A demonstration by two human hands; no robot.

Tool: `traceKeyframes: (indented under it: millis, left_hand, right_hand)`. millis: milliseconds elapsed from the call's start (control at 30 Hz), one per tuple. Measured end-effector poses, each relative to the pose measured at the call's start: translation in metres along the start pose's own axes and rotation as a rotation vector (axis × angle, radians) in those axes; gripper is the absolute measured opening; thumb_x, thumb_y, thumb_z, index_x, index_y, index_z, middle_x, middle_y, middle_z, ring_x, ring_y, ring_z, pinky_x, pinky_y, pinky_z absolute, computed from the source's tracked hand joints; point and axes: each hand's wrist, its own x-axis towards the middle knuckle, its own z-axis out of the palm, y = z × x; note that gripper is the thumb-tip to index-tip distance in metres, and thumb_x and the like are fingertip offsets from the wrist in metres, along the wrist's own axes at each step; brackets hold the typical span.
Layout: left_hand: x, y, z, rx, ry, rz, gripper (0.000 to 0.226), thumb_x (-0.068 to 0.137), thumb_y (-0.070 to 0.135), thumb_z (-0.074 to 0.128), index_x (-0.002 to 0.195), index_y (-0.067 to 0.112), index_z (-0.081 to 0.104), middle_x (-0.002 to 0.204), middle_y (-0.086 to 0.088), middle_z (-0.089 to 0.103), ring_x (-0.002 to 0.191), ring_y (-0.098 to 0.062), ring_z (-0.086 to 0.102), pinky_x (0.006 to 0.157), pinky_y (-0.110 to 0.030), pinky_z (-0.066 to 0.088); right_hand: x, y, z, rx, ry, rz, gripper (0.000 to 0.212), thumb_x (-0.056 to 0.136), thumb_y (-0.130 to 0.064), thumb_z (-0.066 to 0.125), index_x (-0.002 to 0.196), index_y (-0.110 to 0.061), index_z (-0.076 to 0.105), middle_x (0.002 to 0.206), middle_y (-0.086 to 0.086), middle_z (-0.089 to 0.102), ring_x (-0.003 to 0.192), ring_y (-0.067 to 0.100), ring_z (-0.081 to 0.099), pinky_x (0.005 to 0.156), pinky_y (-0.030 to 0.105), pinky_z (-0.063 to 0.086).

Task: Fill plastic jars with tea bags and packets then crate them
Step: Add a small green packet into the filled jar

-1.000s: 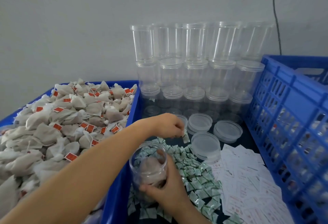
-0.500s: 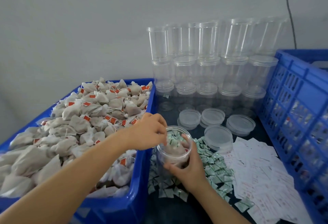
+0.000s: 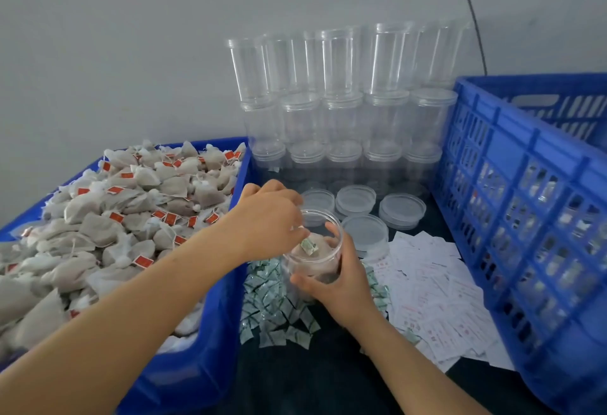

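Between two blue bins, right hand (image 3: 341,286) gripping jar (image 3: 312,260), lids (image 3: 356,199) just behind.

A bin (image 3: 210,365) heaped with tea bags (image 3: 131,217) sits at left, a slatted crate (image 3: 532,217) at right. Between them, an open jar (image 3: 315,260) stands among small packets (image 3: 272,312), with paper slips (image 3: 437,296) to its right. Loose lids (image 3: 354,199) lie behind the jar, and stacked empty jars (image 3: 345,102) line the wall (image 3: 131,36) beyond.
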Motion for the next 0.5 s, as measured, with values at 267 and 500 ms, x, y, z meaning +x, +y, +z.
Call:
traceKeyframes:
  millis: [267,500]
  left_hand:
    - [0.043,0.011,0.0,-0.674,0.265,-0.22,0.017,0.094,0.03,0.054,0.091,0.019,0.067,0.09,0.006,0.064,0.082,-0.007,0.056,0.07,-0.019,0.04]
    - [0.076,0.05,0.062,-1.272,0.046,-0.453,0.014,0.09,0.01,0.059,0.079,0.004,0.065,0.068,-0.004,0.061,0.06,-0.01,0.054,0.062,-0.023,0.047]
  right_hand:
    - [-0.01,-0.006,-0.029,-0.005,0.108,0.013,0.076,0.058,-0.052,0.087,0.114,-0.076,0.041,0.114,-0.049,0.053,0.105,-0.02,0.055,0.074,0.001,0.046]
    - [-0.031,-0.004,-0.078,-0.005,0.306,0.035,0.078,0.051,-0.055,0.086,0.114,-0.072,0.043,0.114,-0.04,0.059,0.104,-0.012,0.061,0.076,0.005,0.049]
